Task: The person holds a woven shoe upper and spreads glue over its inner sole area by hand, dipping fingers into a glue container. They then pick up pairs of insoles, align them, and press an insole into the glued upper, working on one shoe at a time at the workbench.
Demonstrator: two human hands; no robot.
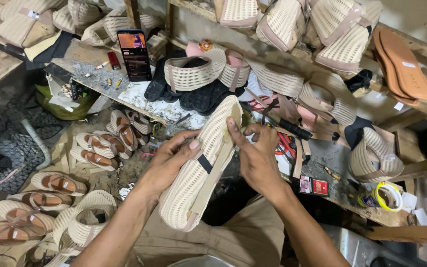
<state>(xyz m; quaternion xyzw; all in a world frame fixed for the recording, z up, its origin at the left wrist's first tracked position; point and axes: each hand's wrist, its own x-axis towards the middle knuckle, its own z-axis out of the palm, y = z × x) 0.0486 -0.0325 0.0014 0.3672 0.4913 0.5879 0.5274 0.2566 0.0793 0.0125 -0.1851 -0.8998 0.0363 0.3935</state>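
Head view: left hand grips the cream mesh shoe upper from beneath, fingers curled closed on it. Right hand pinches its beige strap near the top, above the workbench.

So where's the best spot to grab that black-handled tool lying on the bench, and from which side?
Probably the black handle, taken from above. The tool lies flat on the bench just beyond the right hand, and the handle is its thickest, roundest part. Its top looks clear, while tan straps and red-handled pliers crowd the near side. The working end is hidden under straps, so I can't judge it.
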